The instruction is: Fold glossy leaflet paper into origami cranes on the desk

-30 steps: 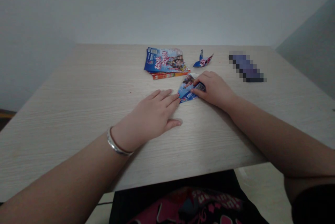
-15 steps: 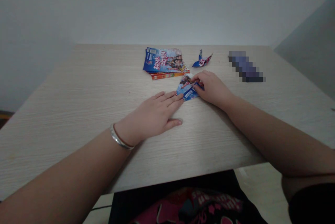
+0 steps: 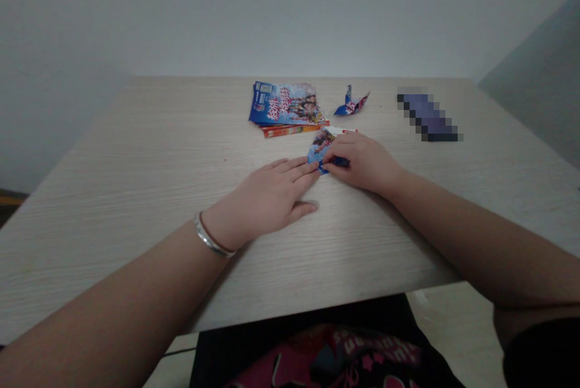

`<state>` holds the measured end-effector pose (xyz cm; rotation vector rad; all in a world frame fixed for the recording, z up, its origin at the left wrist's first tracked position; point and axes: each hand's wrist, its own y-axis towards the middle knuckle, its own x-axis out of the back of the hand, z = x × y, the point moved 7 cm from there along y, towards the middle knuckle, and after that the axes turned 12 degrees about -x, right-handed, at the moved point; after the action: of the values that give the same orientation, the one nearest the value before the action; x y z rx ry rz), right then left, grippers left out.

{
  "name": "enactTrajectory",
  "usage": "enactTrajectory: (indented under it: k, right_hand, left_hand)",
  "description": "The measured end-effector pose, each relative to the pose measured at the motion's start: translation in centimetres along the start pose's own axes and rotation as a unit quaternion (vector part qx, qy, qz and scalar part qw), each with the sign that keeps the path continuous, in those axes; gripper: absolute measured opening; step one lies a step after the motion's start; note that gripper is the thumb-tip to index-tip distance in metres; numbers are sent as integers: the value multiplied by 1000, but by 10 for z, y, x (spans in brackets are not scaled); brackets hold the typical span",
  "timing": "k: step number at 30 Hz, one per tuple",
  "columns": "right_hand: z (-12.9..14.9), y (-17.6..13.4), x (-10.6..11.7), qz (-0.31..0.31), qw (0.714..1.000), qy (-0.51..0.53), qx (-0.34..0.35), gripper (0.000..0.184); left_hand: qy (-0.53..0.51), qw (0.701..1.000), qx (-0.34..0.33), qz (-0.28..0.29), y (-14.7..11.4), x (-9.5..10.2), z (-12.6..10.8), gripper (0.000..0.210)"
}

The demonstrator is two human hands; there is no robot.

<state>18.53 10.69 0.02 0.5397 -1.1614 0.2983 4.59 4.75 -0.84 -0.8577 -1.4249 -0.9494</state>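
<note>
A folded sheet of printed blue paper (image 3: 319, 145) lies on the table between my hands. My left hand (image 3: 276, 194) rests flat and open, its fingertips on the paper's left edge, and a silver bangle circles that wrist. From the right, my right hand (image 3: 362, 159) covers much of the sheet, thumb and fingers pinched on its folded part. A folded paper crane (image 3: 352, 105) in the same print stands just beyond my right hand.
A stack of printed flyers (image 3: 287, 104) lies behind my hands, with an orange printed strip (image 3: 292, 130) at its near edge. A pixelated dark flat object (image 3: 428, 115) lies to the right. The pale wood-grain table (image 3: 149, 158) meets a wall at the back.
My right hand has slid slightly left and nearer over the paper, covering more of it; a white edge now shows behind its fingers. My left hand stays on the paper.
</note>
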Motion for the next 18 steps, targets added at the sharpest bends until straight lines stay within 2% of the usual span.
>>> enactTrajectory:
  k: [5, 10, 18]
  right_hand:
    - [-11, 6, -8, 26, 998, 11, -56, 15]
    - [-22, 12, -9, 42, 994, 6, -101, 26]
    - [-51, 11, -2, 119, 972, 6, -203, 34]
  left_hand:
    - [6, 1000, -4, 8, -2, -3, 2, 66]
    - [19, 1000, -6, 22, -3, -3, 2, 66]
    - [9, 999, -5, 32, -5, -4, 3, 68]
